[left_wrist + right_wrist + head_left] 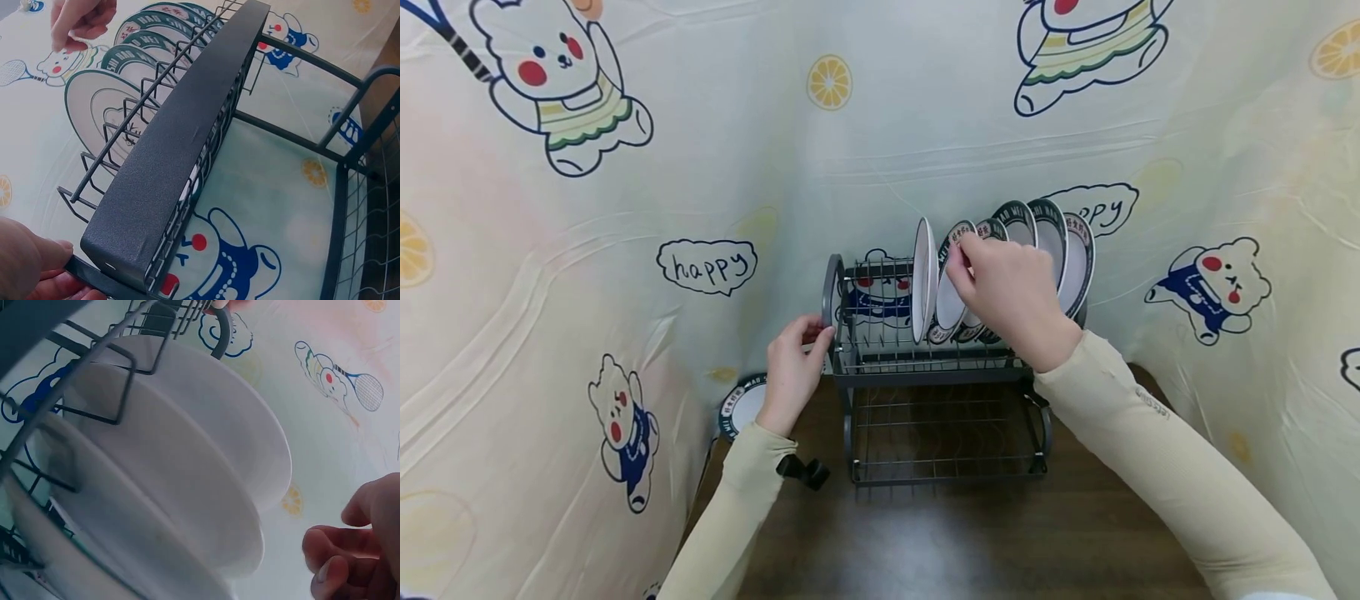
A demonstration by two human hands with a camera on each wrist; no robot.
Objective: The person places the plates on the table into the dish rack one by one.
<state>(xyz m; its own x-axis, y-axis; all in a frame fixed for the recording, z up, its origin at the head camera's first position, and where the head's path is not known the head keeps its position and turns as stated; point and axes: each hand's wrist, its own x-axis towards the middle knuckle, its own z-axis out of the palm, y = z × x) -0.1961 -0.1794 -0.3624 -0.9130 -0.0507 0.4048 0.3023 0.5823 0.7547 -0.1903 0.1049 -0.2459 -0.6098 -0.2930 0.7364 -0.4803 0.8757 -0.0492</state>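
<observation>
A dark metal two-tier dish rack (925, 379) stands on the table. Several white plates with dark patterned rims stand on edge in its upper tier; the leftmost plate (922, 279) is nearly upright with a gap to its neighbour. My left hand (797, 367) grips the rack's left end frame (103, 278) between thumb and fingers. In front of the plates in the head view is my right hand (1011, 287), loosely curled. The right wrist view shows this hand (350, 550) apart from the white plate backs (237, 437), holding nothing.
Another plate (747, 408) with a dark rim lies left of the rack, partly behind my left hand. A brown wooden table (970, 533) extends in front. Patterned cloth (790, 167) hangs behind and at both sides. A black wrist strap (803, 472) sits on the left sleeve.
</observation>
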